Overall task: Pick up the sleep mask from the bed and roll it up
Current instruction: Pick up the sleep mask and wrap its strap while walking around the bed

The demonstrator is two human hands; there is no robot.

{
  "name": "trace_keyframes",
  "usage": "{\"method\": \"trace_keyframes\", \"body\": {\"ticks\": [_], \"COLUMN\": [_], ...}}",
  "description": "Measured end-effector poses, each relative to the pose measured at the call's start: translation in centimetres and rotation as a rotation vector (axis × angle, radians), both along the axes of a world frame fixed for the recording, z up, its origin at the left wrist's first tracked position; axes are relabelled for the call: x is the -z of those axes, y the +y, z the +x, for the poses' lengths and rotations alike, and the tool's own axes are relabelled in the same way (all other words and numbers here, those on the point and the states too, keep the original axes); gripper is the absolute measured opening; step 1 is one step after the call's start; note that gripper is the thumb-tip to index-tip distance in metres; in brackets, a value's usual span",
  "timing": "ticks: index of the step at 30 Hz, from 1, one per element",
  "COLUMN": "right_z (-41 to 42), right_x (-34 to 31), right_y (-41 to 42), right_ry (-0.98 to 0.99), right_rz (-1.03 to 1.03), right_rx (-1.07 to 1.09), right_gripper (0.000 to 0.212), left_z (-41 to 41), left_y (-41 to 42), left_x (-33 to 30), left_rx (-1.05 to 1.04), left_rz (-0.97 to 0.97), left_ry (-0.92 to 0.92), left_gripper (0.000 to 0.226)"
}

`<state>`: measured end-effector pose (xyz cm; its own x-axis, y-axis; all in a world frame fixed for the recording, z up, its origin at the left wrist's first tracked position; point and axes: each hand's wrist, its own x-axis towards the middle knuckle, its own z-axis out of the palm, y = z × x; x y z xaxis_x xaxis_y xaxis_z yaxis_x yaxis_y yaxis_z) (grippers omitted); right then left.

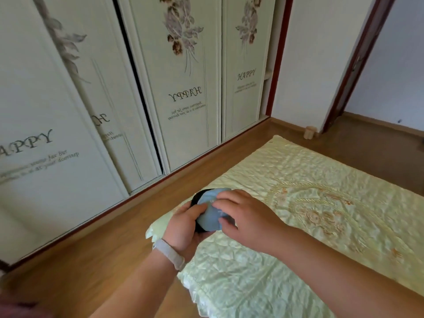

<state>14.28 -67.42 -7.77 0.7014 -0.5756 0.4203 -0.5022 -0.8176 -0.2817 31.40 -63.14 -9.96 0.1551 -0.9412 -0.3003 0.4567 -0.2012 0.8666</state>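
Note:
The sleep mask [212,213] is light blue with a black back and strap, bunched into a curled bundle above the left corner of the bed [309,203]. My left hand [183,228] holds it from below and the left, thumb pressed on the blue cloth. My right hand [243,214] covers its right side, fingers curled over the fabric. A pale band sits on my left wrist. Part of the mask is hidden under my fingers.
The bed has a pale green quilted cover with gold embroidery. A strip of wooden floor [110,249] runs between the bed and white sliding wardrobe doors [183,99]. A doorway [390,76] opens at the far right, with a small wooden block [310,132] by the wall.

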Motion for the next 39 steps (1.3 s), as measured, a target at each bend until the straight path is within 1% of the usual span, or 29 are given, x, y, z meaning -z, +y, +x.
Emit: {"method": "trace_keyframes", "body": {"ticks": [3, 7, 13, 17, 22, 25, 33, 36, 39], "right_z": [6.0, 11.9, 18.5, 21.4, 24.1, 25.4, 28.0, 29.7, 31.9], "right_x": [-0.5, -1.5, -1.9, -1.2, -0.2, -0.1, -0.8, -1.4, -1.5], "right_y": [1.8, 3.4, 4.4, 3.6, 0.2, -2.8, -12.1, -14.2, -15.2], "right_ry": [-0.006, 0.001, 0.018, 0.007, -0.002, -0.005, 0.011, -0.007, -0.001], "right_rz": [-0.006, -0.036, -0.039, -0.02, 0.035, 0.061, 0.029, -0.009, 0.003], "right_rx": [-0.047, -0.117, -0.277, -0.347, -0.41, -0.445, -0.532, -0.582, -0.607], "right_gripper": [0.033, 0.032, 0.03, 0.031, 0.035, 0.037, 0.036, 0.036, 0.036], "left_z": [5.5, 11.0, 16.4, 18.7, 20.5, 21.3, 22.9, 24.0, 25.9], "left_y": [2.5, 5.4, 8.6, 9.1, 7.2, 5.1, -2.9, -4.8, -5.7], "left_x": [-0.5, -1.3, -1.6, -1.2, -0.9, -1.1, -2.3, -2.8, -3.0], "left_rx": [-0.066, -0.145, -0.291, -0.352, -0.408, -0.449, -0.532, -0.574, -0.6], "left_rz": [-0.001, -0.014, -0.014, -0.022, -0.019, -0.028, -0.014, -0.016, 0.001], "left_ry": [0.012, 0.046, 0.052, 0.039, 0.001, 0.011, -0.015, -0.027, -0.029], "left_gripper": [0.014, 0.012, 0.01, 0.013, 0.014, 0.017, 0.023, 0.022, 0.024]}}
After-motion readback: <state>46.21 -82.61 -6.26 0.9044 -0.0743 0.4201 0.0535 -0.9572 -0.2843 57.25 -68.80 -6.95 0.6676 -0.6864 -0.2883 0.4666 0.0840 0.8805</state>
